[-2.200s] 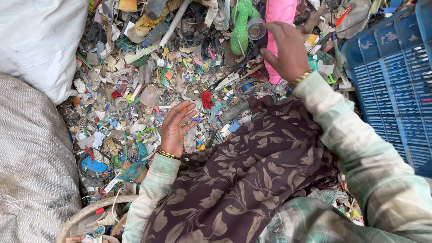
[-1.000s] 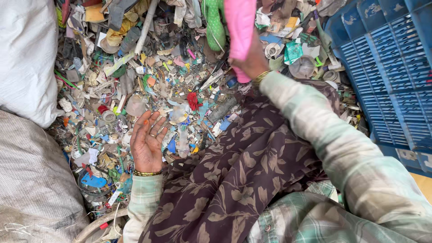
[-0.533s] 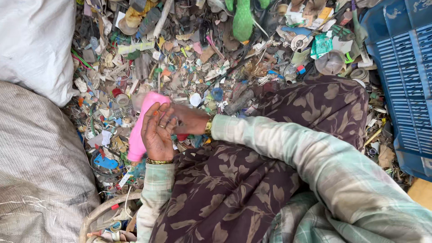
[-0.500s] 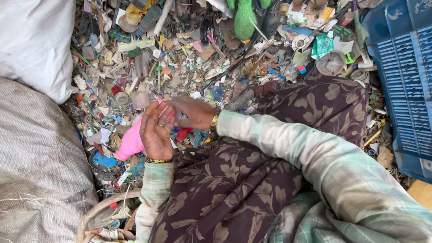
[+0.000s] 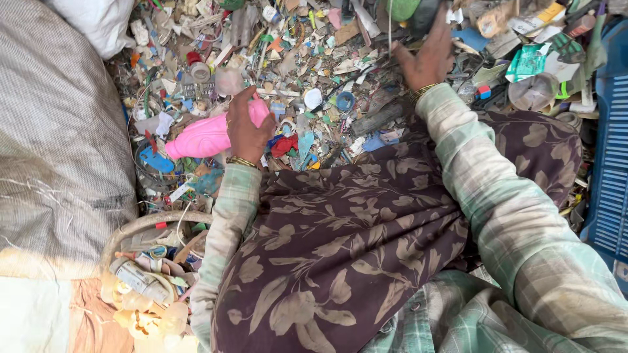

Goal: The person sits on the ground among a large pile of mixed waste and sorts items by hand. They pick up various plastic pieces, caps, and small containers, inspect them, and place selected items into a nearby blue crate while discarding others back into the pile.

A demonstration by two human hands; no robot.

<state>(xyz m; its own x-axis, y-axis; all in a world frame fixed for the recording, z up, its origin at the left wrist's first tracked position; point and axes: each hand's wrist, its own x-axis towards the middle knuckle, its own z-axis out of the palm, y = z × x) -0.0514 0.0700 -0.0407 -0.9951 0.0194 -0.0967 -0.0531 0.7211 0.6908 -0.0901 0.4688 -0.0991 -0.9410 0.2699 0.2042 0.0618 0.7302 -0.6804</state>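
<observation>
The pink plastic bottle (image 5: 208, 136) lies nearly flat over the scrap, its long axis running left to right with a slight tilt. Its narrow end points to the left and a little down, away from the fingers, while its broad end sits under them. The left hand (image 5: 245, 129) is clenched around that broad end, fingers wrapped over the top and thumb on the near side, a bangle at the wrist.

Just past the bottle's narrow tip lies a flat blue scrap (image 5: 156, 161). Right of the fingers sit a red crumpled piece (image 5: 284, 145) and a pale blue shard (image 5: 305, 144), close to the knuckles. Beyond the fingertips, a white cap (image 5: 313, 98) and a blue ring (image 5: 345, 100) rest among the mixed plastic litter (image 5: 288, 52).

The right hand (image 5: 425, 57) is well apart, pressed down into the heap at the top with its fingers spread; whether they grasp the dark piece under them is hard to tell, since the tips are buried. A green torn wrapper (image 5: 527, 62) lies to its right, and a blue crate (image 5: 611, 163) stands at the far edge.

A grey woven sack (image 5: 59, 144) walls off the left side near the bottle's tip, and a basket rim (image 5: 140, 225) curves below the left wrist.
</observation>
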